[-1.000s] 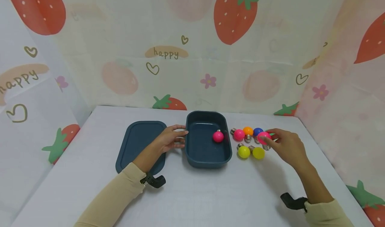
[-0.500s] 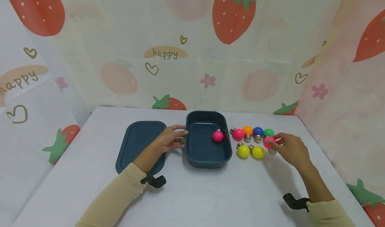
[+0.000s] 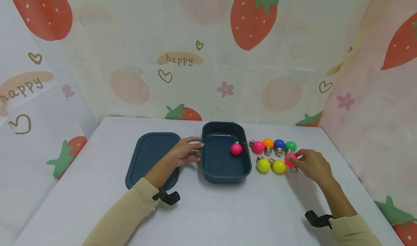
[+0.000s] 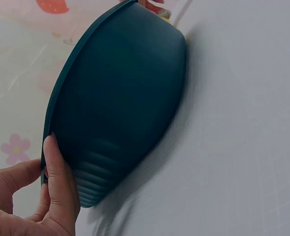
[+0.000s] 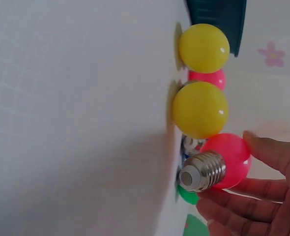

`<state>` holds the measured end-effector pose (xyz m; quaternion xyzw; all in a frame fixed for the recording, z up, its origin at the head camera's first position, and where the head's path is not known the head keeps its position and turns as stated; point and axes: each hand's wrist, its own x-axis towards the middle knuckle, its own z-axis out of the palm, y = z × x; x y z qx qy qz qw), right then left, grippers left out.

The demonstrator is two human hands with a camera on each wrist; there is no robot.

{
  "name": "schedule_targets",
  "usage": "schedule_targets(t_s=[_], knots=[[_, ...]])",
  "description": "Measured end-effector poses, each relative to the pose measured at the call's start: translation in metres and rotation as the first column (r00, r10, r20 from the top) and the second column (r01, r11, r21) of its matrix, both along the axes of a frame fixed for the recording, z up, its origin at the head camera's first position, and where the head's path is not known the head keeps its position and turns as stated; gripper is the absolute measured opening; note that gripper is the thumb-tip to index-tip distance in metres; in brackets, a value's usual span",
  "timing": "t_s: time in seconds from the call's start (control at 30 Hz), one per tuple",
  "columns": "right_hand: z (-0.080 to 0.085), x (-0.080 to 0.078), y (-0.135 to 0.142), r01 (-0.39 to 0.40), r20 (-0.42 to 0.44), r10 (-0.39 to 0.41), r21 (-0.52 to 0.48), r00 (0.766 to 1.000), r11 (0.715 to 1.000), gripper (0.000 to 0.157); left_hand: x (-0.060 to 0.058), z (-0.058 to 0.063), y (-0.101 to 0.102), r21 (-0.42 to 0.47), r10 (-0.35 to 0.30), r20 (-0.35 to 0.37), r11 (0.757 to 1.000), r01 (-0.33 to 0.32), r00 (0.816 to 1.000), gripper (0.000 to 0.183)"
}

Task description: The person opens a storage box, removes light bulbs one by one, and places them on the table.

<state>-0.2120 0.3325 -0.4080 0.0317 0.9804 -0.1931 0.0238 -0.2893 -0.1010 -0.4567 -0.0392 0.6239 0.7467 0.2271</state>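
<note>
My right hand [image 3: 314, 165] pinches a pink light bulb [image 3: 290, 160] by its globe between thumb and fingers. Its metal screw base [image 5: 202, 171] sticks out toward the right wrist camera. My left hand [image 3: 185, 151] grips the left rim of a dark blue rectangular container [image 3: 215, 166], fingertips at the edge and along the outer wall. Inside the container lies another pink bulb [image 3: 236, 149]. Beside the held bulb lie a green bulb [image 3: 291, 146], a blue bulb [image 3: 279, 144], and two yellow bulbs [image 3: 279, 166] [image 3: 263, 165].
An orange bulb [image 3: 268, 143] and a further pink bulb [image 3: 258, 147] lie just right of the container. A dark blue lid [image 3: 154, 148] lies flat on the white table [image 3: 208, 217], partly under my left forearm. Printed cloth walls [image 3: 208, 79] stand behind and at both sides.
My right hand has moved slightly right and toward me with the pink bulb, uncovering the green bulb. My left hand has stayed on the container.
</note>
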Motion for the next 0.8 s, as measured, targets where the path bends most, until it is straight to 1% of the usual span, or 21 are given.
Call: schedule_targets(t_s=[0.2,0.37,0.5,0.8], knots=[[-0.0046,-0.0038,-0.0013,0.009,0.045,-0.01,0.016,0.999,1.0,0.056,0.001,0.0,0.0001,-0.008,0.003,0.007,1.0,-0.003,1.0,0.048],[-0.008,-0.0072,-0.0018,0.007,0.056,-0.008,0.028,0.998,1.0,0.058,0.0016,0.0012,-0.0002,-0.004,0.0,0.008,1.0,0.0,1.0,0.049],[-0.0103,-0.0084,-0.0023,-0.002,0.073,0.001,0.02,0.997,1.0,0.056,0.0014,0.0004,-0.001,0.002,-0.007,0.012,1.0,0.007,1.0,0.049],[-0.0097,-0.0094,-0.0052,0.002,0.081,-0.004,0.03,0.997,1.0,0.056,0.0006,0.0002,-0.0018,0.004,-0.008,0.019,1.0,0.008,1.0,0.047]])
